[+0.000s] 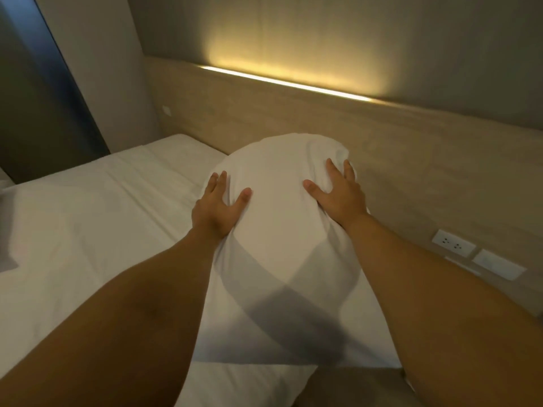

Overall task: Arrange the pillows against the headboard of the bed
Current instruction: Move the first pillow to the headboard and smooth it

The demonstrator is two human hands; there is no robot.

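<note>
- Dark vertical panel [44, 92] at far left, beside a grey wall; a small white plate [166, 110] sits on that wall near the headboard's left end.
- Bed [88, 207] covered in a white sheet, creased in long folds running toward the headboard; surface fills the left and lower-left field.
- Left hand [216, 208]: palm flat on the left flank of the pillow, fingers spread wide, thumb angled inward onto the fabric. Pressing, not gripping; nothing enclosed.
- Pillow [279, 218]: white, plump, lying lengthwise away from the camera on the mattress. Its far rounded end touches or nearly touches the headboard; exact contact cannot be told. Forearm shadows cross its near half.
- Right hand [338, 192]: palm flat on the pillow's upper right side, fingers splayed, fingertips [330, 164] reaching toward the far corner where the case bunches. Also pressing, nothing grasped.
- Headboard [411, 148]: pale wood-grain panel running diagonally from upper left to lower right, just beside the pillow's right edge.
- Warm light strip [282, 80] glows along the headboard's top edge, lighting the wall above.
- Double socket [453, 246] and a white switch plate [498, 264] set in the headboard at lower right.
</note>
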